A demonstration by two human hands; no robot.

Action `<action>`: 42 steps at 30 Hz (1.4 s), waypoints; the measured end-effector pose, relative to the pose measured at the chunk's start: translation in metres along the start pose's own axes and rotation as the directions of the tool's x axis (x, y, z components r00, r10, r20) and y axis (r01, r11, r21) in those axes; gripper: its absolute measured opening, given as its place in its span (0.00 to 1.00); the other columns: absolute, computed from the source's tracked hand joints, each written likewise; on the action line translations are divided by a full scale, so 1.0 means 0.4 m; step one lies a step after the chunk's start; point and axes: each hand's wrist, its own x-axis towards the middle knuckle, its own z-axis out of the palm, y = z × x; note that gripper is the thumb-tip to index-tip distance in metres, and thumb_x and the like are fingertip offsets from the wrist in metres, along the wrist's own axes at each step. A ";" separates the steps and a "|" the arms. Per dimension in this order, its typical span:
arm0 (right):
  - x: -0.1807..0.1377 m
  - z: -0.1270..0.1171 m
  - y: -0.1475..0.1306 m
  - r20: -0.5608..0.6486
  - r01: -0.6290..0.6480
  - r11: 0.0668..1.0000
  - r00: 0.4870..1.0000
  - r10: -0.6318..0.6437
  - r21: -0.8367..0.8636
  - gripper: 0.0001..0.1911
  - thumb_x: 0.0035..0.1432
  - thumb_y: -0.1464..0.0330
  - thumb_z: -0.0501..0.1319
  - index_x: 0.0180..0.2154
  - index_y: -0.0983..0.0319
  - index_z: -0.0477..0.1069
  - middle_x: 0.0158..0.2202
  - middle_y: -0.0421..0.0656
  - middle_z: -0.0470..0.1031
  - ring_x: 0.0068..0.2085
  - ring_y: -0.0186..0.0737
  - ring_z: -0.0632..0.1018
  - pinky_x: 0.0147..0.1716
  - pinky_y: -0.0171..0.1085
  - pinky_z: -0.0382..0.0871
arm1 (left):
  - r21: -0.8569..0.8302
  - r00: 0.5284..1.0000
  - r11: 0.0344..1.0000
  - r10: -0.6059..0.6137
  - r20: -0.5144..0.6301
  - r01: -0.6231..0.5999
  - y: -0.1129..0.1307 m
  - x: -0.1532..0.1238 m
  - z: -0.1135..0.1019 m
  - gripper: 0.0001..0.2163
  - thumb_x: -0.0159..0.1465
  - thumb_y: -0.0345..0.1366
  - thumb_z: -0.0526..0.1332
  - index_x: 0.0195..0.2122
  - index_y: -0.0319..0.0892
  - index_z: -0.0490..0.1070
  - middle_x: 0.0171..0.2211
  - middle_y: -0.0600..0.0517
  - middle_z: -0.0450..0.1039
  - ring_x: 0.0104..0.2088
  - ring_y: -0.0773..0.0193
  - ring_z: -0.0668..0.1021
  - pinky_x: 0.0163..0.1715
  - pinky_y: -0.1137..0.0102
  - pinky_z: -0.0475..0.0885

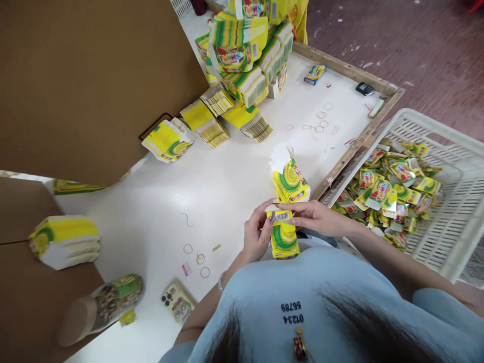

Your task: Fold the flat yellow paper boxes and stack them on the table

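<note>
Close to my body I hold a small yellow and green printed carton (284,242), with a barcode flap showing. My left hand (257,232) is closed on its left edge, the thumb lying by the barcode. My right hand (312,217) grips the same carton from the right, its index finger stretched across the top and other fingertips beside the barcode. Just beyond my fingers lies a stack of flat yellow cartons (290,181) with white flaps, partly covered by my hands.
To the right stands a white plastic basket (454,201) full of small folded cartons. Flat carton bundles (209,126) are piled at the back. Rubber bands (319,126) lie scattered on the white table (227,176). At the left are brown cardboard boxes (94,75), a jar (117,300) and a phone (177,301).
</note>
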 end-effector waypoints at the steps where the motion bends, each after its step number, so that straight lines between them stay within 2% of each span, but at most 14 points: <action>1: -0.004 -0.001 0.007 -0.045 0.008 1.000 0.999 -0.007 0.013 0.22 0.60 0.54 0.66 0.52 0.56 0.78 0.41 0.40 0.84 0.42 0.41 0.83 0.40 0.43 0.83 | 0.034 1.000 0.999 0.001 0.023 -0.002 -0.005 0.010 0.004 0.21 0.72 0.50 0.57 0.61 0.45 0.72 0.26 0.55 0.75 0.24 0.67 0.74 0.27 0.72 0.70; 4: -0.046 -0.036 0.023 -0.318 0.079 0.996 0.944 -0.086 -0.034 0.21 0.60 0.50 0.66 0.48 0.56 0.80 0.43 0.42 0.84 0.41 0.41 0.84 0.38 0.41 0.82 | 0.197 0.987 0.971 0.113 0.112 -0.134 -0.015 0.100 0.019 0.22 0.75 0.50 0.49 0.58 0.44 0.74 0.29 0.51 0.75 0.29 0.62 0.75 0.34 0.67 0.72; 7: -0.147 -0.144 0.019 -0.640 0.070 0.956 0.729 -0.244 -0.285 0.23 0.62 0.46 0.64 0.48 0.55 0.79 0.44 0.46 0.83 0.39 0.44 0.83 0.37 0.43 0.81 | 0.434 0.943 0.841 0.325 0.075 -0.324 -0.030 0.276 0.032 0.19 0.74 0.49 0.52 0.51 0.42 0.76 0.44 0.42 0.76 0.47 0.53 0.75 0.48 0.59 0.71; 11: -0.292 -0.287 0.007 -0.766 -0.438 0.629 0.329 -0.552 -0.642 0.34 0.62 0.44 0.62 0.58 0.60 0.73 0.51 0.61 0.78 0.55 0.65 0.77 0.54 0.61 0.71 | 0.533 0.968 0.820 0.250 -0.004 -0.209 -0.062 0.515 0.045 0.28 0.56 0.44 0.75 0.54 0.39 0.71 0.47 0.43 0.72 0.47 0.54 0.72 0.51 0.60 0.69; 13: -0.311 -0.303 0.013 -0.709 -0.589 0.476 0.255 -0.658 -0.653 0.40 0.62 0.44 0.62 0.64 0.65 0.66 0.59 0.67 0.71 0.64 0.71 0.69 0.63 0.67 0.60 | 0.506 0.986 0.847 0.146 0.077 -0.165 -0.072 0.591 0.049 0.18 0.56 0.40 0.75 0.43 0.39 0.73 0.36 0.50 0.71 0.39 0.60 0.71 0.44 0.65 0.69; 16: -0.241 -0.267 0.032 -0.643 -0.467 0.472 0.331 -0.691 -0.748 0.35 0.67 0.48 0.58 0.65 0.64 0.63 0.61 0.62 0.71 0.64 0.65 0.71 0.64 0.66 0.63 | 0.504 0.970 0.830 0.175 0.171 -0.238 -0.067 0.647 0.039 0.11 0.62 0.39 0.69 0.29 0.41 0.70 0.29 0.53 0.67 0.34 0.63 0.70 0.41 0.67 0.69; 20: -0.067 -0.186 0.018 -0.517 -0.186 0.489 0.438 -0.735 -0.852 0.29 0.68 0.54 0.59 0.66 0.57 0.62 0.62 0.56 0.71 0.66 0.58 0.70 0.66 0.63 0.64 | 0.473 0.854 0.712 0.464 0.238 -0.519 -0.014 0.633 0.005 0.14 0.68 0.45 0.62 0.31 0.40 0.75 0.42 0.44 0.75 0.46 0.56 0.75 0.52 0.60 0.70; 24: 0.063 -0.118 -0.043 -0.355 -0.023 0.391 0.469 -0.809 -0.920 0.35 0.68 0.52 0.59 0.69 0.56 0.56 0.68 0.54 0.65 0.73 0.57 0.60 0.71 0.63 0.56 | 0.496 0.796 0.661 0.595 0.113 -0.564 0.078 0.516 -0.011 0.21 0.73 0.50 0.56 0.33 0.40 0.77 0.28 0.50 0.73 0.30 0.65 0.75 0.36 0.68 0.71; 28: 0.124 -0.066 -0.065 -0.298 0.092 0.406 0.538 -0.789 -0.909 0.31 0.69 0.52 0.58 0.67 0.58 0.60 0.57 0.53 0.76 0.58 0.53 0.77 0.62 0.54 0.71 | 0.514 0.793 0.695 0.608 -0.048 -0.502 0.163 0.366 -0.004 0.22 0.74 0.51 0.54 0.38 0.39 0.80 0.24 0.54 0.73 0.19 0.74 0.67 0.23 0.75 0.61; 32: 0.133 -0.030 -0.039 -0.318 0.244 0.476 0.487 -0.813 -0.845 0.24 0.69 0.49 0.57 0.56 0.58 0.69 0.48 0.50 0.81 0.44 0.46 0.83 0.46 0.42 0.79 | 0.392 0.822 0.803 0.543 -0.170 -0.449 0.173 0.279 -0.010 0.22 0.74 0.52 0.53 0.42 0.41 0.79 0.31 0.51 0.78 0.23 0.72 0.73 0.24 0.76 0.67; 35: 0.125 -0.014 -0.030 -0.456 0.249 0.610 0.471 -0.755 -0.753 0.22 0.70 0.50 0.54 0.52 0.58 0.71 0.40 0.46 0.82 0.39 0.43 0.83 0.43 0.41 0.79 | 0.223 0.858 0.846 0.509 -0.070 -0.484 0.126 0.236 -0.011 0.28 0.70 0.61 0.54 0.63 0.48 0.68 0.56 0.41 0.76 0.50 0.57 0.82 0.43 0.67 0.79; 37: 0.121 -0.003 -0.032 -0.518 0.263 0.662 0.449 -0.728 -0.702 0.20 0.72 0.51 0.52 0.51 0.57 0.71 0.41 0.46 0.82 0.45 0.45 0.83 0.49 0.44 0.78 | 0.164 0.862 0.846 0.495 0.111 -0.508 0.085 0.206 0.007 0.42 0.64 0.66 0.58 0.73 0.52 0.51 0.71 0.37 0.57 0.69 0.44 0.67 0.60 0.55 0.74; 39: 0.121 0.008 -0.038 -0.515 0.307 0.630 0.379 -0.768 -0.713 0.19 0.72 0.52 0.50 0.49 0.56 0.72 0.50 0.49 0.80 0.58 0.51 0.78 0.60 0.53 0.72 | 0.103 0.860 0.871 0.444 0.249 -0.480 0.050 0.176 0.037 0.45 0.65 0.64 0.59 0.76 0.54 0.40 0.76 0.38 0.45 0.75 0.41 0.57 0.68 0.49 0.65; 42: 0.121 0.022 -0.044 -0.503 0.314 0.601 0.342 -0.793 -0.735 0.19 0.72 0.53 0.49 0.48 0.55 0.73 0.53 0.48 0.79 0.65 0.53 0.72 0.71 0.61 0.54 | -0.042 0.885 0.933 0.352 0.303 -0.357 0.021 0.147 0.077 0.37 0.73 0.55 0.54 0.76 0.57 0.35 0.75 0.41 0.52 0.72 0.47 0.64 0.68 0.52 0.66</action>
